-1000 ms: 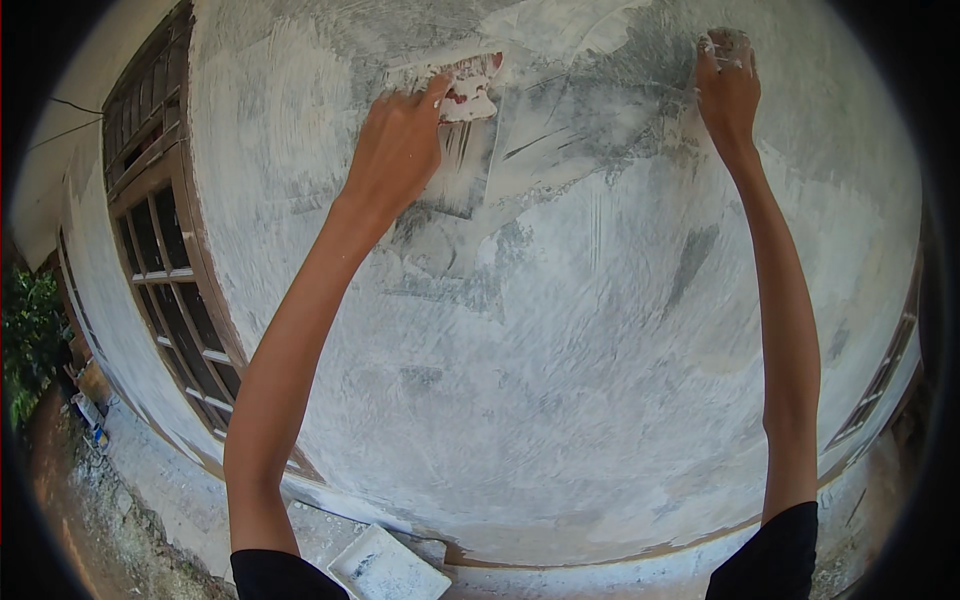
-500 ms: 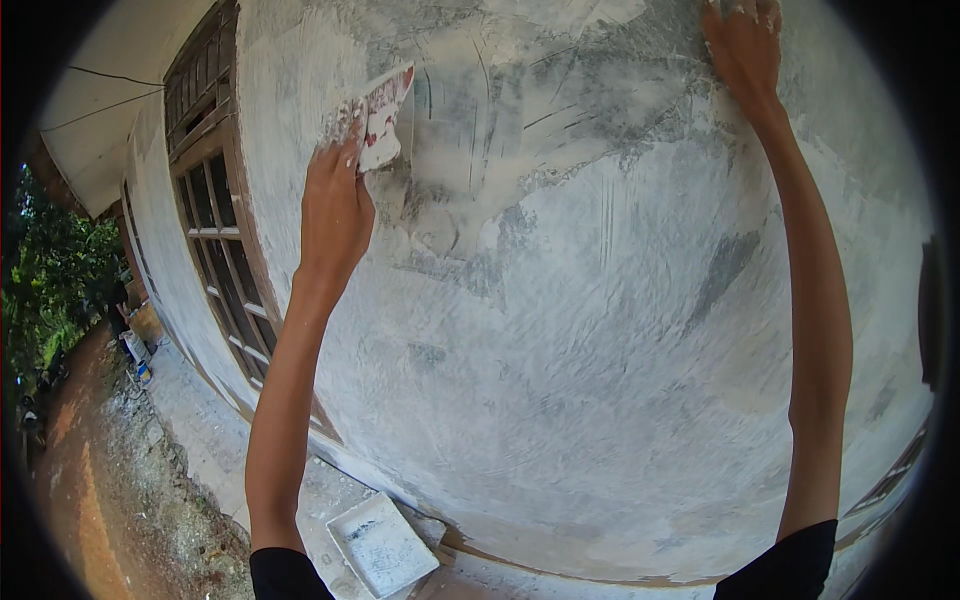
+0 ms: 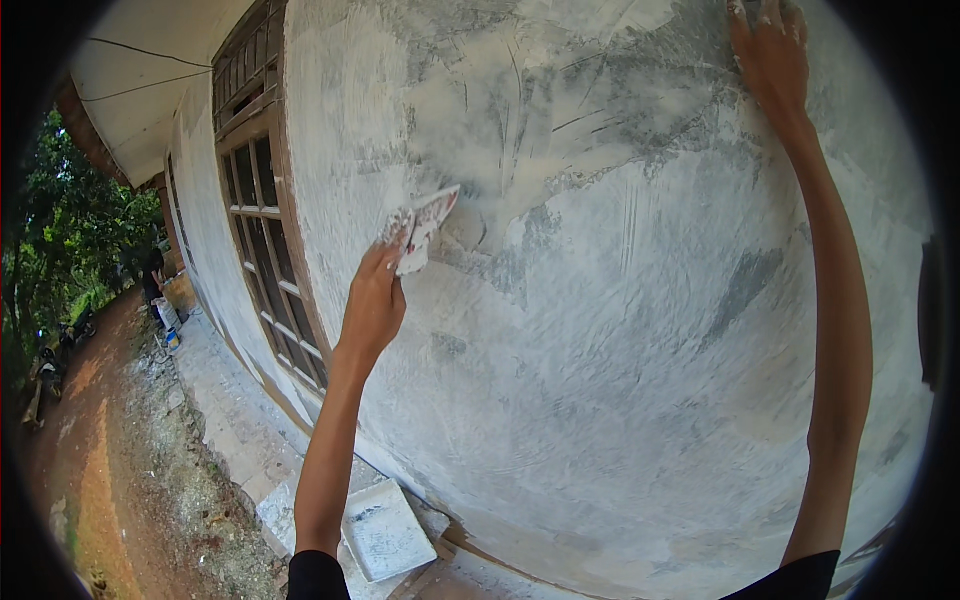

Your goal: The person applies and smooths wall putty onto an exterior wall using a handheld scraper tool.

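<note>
A putty knife [image 3: 432,225], its blade smeared with white putty and reddish patches, is gripped by my left hand [image 3: 374,305]. The blade tilts up to the right against the rough grey-and-white wall [image 3: 640,330]; whether its edge touches is hard to see. Putty coats the fingers of this hand. High on the right, my right hand [image 3: 775,70] is raised to the wall with putty-stained fingers apart. Its fingertips are cut off by the picture's upper edge, and nothing shows in it.
Below my left arm a white square tray [image 3: 388,530] lies by the wall's foot. To the left is a brown-framed window [image 3: 265,220]. Farther off, a person [image 3: 154,280] stands near a blue container [image 3: 172,338] beside the dirt path [image 3: 75,450].
My left hand has brought the putty knife downward along the wall. My right hand stays at about the same spot on the wall, while the whole view has shifted slightly.
</note>
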Demonstrator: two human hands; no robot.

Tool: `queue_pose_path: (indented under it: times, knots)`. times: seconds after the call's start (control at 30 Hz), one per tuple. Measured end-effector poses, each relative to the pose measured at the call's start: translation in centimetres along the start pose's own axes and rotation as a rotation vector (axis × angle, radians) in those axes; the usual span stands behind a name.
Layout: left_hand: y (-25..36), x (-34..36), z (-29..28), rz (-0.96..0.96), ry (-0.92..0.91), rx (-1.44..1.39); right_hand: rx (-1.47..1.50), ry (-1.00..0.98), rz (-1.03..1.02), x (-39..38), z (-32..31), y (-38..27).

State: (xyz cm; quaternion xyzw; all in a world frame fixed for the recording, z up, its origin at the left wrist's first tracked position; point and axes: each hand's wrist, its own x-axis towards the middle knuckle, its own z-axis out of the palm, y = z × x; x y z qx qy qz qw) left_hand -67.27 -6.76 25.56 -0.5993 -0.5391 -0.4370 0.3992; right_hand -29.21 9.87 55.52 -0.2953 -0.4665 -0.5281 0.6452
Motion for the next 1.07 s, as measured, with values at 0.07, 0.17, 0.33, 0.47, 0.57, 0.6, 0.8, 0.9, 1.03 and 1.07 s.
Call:
queue_pose_path:
  times: [0.07, 0.17, 0.33, 0.47, 0.57, 0.6, 0.8, 0.9, 1.03, 1.07]
  knots:
    - [-1.1, 6.5, -0.6, -0.057, 0.19, -0.052, 0.024, -0.024, -0.009, -0.4, -0.1, -0.4]
    - [-3.2, 14.7, -0.9, 0.061, 0.312, 0.0, 0.06, 0.008, 0.038, -0.4, -0.9, -1.5]
    - [0.8, 13.0, 2.9, 0.094, 0.146, -0.101, -0.954, 0.433, -0.306, 0.0, 4.2, 4.8]
    - [5.0, -0.2, 4.9, 0.002, -0.111, -0.115, 0.168, 0.067, 0.097, -0.6, -0.5, -1.1]
    - [7.2, -9.1, 5.1, -0.016, -0.263, -0.16, 0.265, -0.013, 0.126, -0.3, -1.1, -0.3]
    - [7.0, -10.3, 4.3, -0.04, -0.318, -0.191, 0.255, -0.008, 0.137, -0.4, -0.9, -0.3]
    - [1.2, -2.0, 2.0, -0.273, 0.164, -0.165, 0.167, 0.058, -0.027, -0.5, -0.5, -0.4]
    - [1.9, 0.8, 3.8, -0.314, 0.149, -0.229, 0.27, 0.068, -0.091, -0.1, -0.6, -0.2]
    - [6.5, -2.8, 7.2, -0.143, 0.011, -0.159, 0.254, 0.017, -0.069, -0.4, -0.7, -0.1]
    - [6.6, -2.8, 7.3, -0.14, 0.009, -0.163, 0.257, 0.095, -0.105, -0.6, -0.2, -0.1]
